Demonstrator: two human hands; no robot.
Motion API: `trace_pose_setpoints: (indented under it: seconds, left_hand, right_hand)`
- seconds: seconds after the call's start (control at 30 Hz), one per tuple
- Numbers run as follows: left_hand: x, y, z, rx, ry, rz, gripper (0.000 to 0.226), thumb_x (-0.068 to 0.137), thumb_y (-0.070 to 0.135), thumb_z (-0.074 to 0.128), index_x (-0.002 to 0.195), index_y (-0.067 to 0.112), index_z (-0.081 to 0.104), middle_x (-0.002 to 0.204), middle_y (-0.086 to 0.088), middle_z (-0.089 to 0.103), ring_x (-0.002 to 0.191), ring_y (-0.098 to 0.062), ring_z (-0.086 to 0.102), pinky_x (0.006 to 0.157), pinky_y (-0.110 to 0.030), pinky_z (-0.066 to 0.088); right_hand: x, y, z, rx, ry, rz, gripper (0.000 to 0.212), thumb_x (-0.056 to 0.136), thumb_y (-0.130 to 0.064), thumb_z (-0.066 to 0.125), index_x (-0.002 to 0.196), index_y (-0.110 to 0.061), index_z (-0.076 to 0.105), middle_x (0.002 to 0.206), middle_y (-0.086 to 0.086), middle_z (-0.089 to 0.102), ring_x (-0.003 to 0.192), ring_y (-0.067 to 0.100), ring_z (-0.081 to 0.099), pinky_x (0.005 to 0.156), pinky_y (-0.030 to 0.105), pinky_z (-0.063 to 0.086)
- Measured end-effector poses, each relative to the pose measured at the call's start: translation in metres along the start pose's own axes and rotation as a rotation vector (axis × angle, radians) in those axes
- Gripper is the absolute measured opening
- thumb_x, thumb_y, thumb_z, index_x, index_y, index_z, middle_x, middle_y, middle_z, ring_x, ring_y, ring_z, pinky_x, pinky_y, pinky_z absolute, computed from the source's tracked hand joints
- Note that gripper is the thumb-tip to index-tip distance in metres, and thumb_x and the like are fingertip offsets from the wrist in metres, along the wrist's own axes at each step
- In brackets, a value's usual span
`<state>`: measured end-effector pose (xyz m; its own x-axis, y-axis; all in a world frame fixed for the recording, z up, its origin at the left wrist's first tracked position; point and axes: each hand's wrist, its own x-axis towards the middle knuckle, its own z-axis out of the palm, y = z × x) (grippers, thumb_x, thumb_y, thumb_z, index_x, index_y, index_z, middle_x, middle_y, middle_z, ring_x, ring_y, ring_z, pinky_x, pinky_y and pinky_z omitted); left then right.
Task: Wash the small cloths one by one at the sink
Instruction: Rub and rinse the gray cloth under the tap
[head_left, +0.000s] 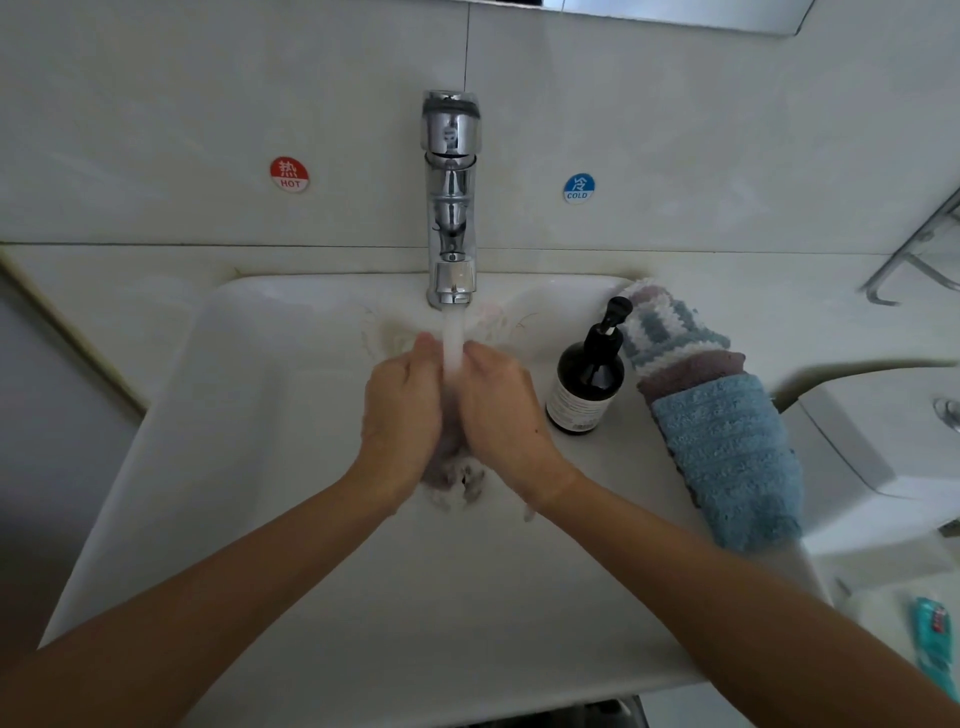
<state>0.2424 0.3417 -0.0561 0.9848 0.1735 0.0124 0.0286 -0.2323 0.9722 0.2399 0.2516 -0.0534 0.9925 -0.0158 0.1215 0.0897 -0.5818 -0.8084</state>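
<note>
One small cloth (454, 475) in work: greyish-mauve, wet, bunched between both hands over the middle of the sink (249, 395), directly under the running stream (453, 338) from the chrome tap (451, 208). Only its lower end on view, hanging out below the heels of the hands, toward the person; remainder hidden between the palms. Long axis, judged from that tail: roughly front to back, in line with the stream.

Two hands, both clenched on the cloth. Left hand (402, 402) on the left flank, right hand (501, 408) on the right flank, knuckles up, fingertips meeting near the water. Neither nearer than the other (cloth held dead centre, so equal reach either way).

Pile of further cloths on the right ledge of the sink, well apart from the hands and on the right hand's side: three told apart by colour, namely a striped white-and-grey-blue cloth (670, 325) at the back, a mauve cloth (696, 371) in the middle, a blue cloth (727, 457) in front, overlapping one another. Exact count uncertain where layers hide each other.

One dark pump bottle (587, 384), upright, between hands and pile, just beside the striped cloth.

Two round wall stickers: one red HOT sticker (289, 174), one blue COLD sticker (578, 188).
</note>
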Motion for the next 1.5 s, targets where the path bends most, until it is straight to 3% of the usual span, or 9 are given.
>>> trace_pose_setpoints:
  seconds: [0.17, 0.3, 0.43, 0.53, 0.67, 0.8, 1.2, 1.4, 1.5]
  left_hand:
    - [0.0, 0.004, -0.003, 0.059, -0.05, 0.101, 0.014, 0.103, 0.032, 0.038, 0.11, 0.021, 0.044, 0.084, 0.011, 0.058, 0.07, -0.001, 0.058, 0.058, -0.009, 0.044]
    - [-0.009, -0.001, -0.005, -0.021, -0.17, 0.156, 0.032, 0.098, 0.024, 0.05, 0.118, 0.043, 0.033, 0.105, 0.001, 0.06, 0.086, -0.019, 0.066, 0.067, -0.04, 0.059]
    - [-0.016, 0.0, -0.003, -0.126, -0.219, 0.147, 0.045, 0.092, 0.0, 0.049, 0.121, 0.033, 0.038, 0.109, -0.005, 0.056, 0.081, -0.009, 0.064, 0.056, -0.019, 0.053]
    - [-0.008, -0.003, -0.005, -0.034, -0.109, 0.196, 0.033, 0.096, 0.01, 0.053, 0.123, 0.027, 0.044, 0.1, 0.004, 0.061, 0.081, -0.005, 0.064, 0.061, -0.017, 0.052]
    - [0.001, -0.007, -0.012, 0.026, -0.076, 0.213, 0.007, 0.099, 0.025, 0.05, 0.106, 0.024, 0.053, 0.077, 0.005, 0.062, 0.052, -0.005, 0.06, 0.043, -0.019, 0.045]
    - [0.005, -0.012, -0.014, 0.143, -0.009, 0.277, 0.031, 0.099, 0.029, 0.049, 0.069, 0.022, 0.044, 0.058, 0.005, 0.049, 0.043, -0.004, 0.045, 0.041, -0.017, 0.037]
    - [0.003, -0.001, -0.007, 0.045, 0.027, 0.118, 0.051, 0.101, 0.034, 0.041, 0.065, 0.001, 0.056, 0.057, -0.017, 0.058, 0.05, -0.031, 0.057, 0.047, -0.042, 0.045]
    - [-0.007, -0.005, -0.006, 0.023, -0.07, 0.258, 0.017, 0.1, 0.03, 0.045, 0.083, 0.027, 0.045, 0.066, 0.006, 0.049, 0.052, -0.005, 0.05, 0.048, -0.021, 0.041]
    - [-0.015, -0.005, 0.0, -0.091, -0.143, 0.239, 0.021, 0.099, 0.017, 0.049, 0.113, 0.028, 0.037, 0.09, 0.009, 0.053, 0.073, 0.004, 0.06, 0.056, -0.014, 0.049]
  right_hand:
    - [-0.001, 0.002, 0.001, 0.302, 0.076, 0.094, 0.028, 0.103, -0.025, 0.041, 0.08, -0.018, 0.053, 0.071, -0.001, 0.055, 0.059, 0.003, 0.049, 0.054, 0.019, 0.042]
    - [0.002, 0.002, -0.002, 0.549, 0.182, 0.183, 0.016, 0.103, -0.018, 0.041, 0.102, -0.028, 0.054, 0.089, 0.005, 0.066, 0.074, 0.02, 0.063, 0.066, 0.039, 0.054]
    - [0.004, 0.003, -0.011, 0.648, 0.161, 0.193, 0.03, 0.101, -0.007, 0.042, 0.111, -0.031, 0.056, 0.102, 0.004, 0.066, 0.094, 0.021, 0.067, 0.082, 0.043, 0.059]
    - [0.002, 0.003, -0.009, 0.557, 0.073, 0.194, 0.014, 0.1, -0.023, 0.049, 0.099, -0.03, 0.061, 0.088, 0.0, 0.066, 0.078, 0.019, 0.063, 0.061, 0.034, 0.052]
    - [-0.001, 0.007, 0.001, 0.482, -0.038, 0.212, 0.025, 0.092, -0.051, 0.058, 0.103, -0.029, 0.057, 0.092, -0.005, 0.067, 0.085, 0.012, 0.067, 0.072, 0.037, 0.059]
    - [-0.008, 0.005, 0.01, 0.515, -0.117, 0.27, 0.058, 0.081, -0.076, 0.049, 0.092, -0.021, 0.064, 0.082, 0.003, 0.07, 0.08, 0.024, 0.072, 0.078, 0.048, 0.06]
    - [-0.004, -0.003, 0.001, 0.363, 0.009, 0.218, 0.047, 0.103, -0.04, 0.039, 0.068, -0.015, 0.058, 0.059, 0.0, 0.059, 0.057, 0.017, 0.059, 0.058, 0.032, 0.046]
    - [-0.004, -0.002, 0.001, 0.446, 0.118, 0.186, 0.038, 0.103, -0.033, 0.038, 0.071, -0.022, 0.056, 0.071, 0.002, 0.061, 0.072, 0.023, 0.062, 0.075, 0.047, 0.055]
    - [0.001, 0.001, -0.006, 0.541, 0.189, 0.253, 0.034, 0.105, -0.031, 0.038, 0.078, -0.02, 0.055, 0.073, 0.003, 0.061, 0.067, 0.02, 0.06, 0.057, 0.034, 0.05]
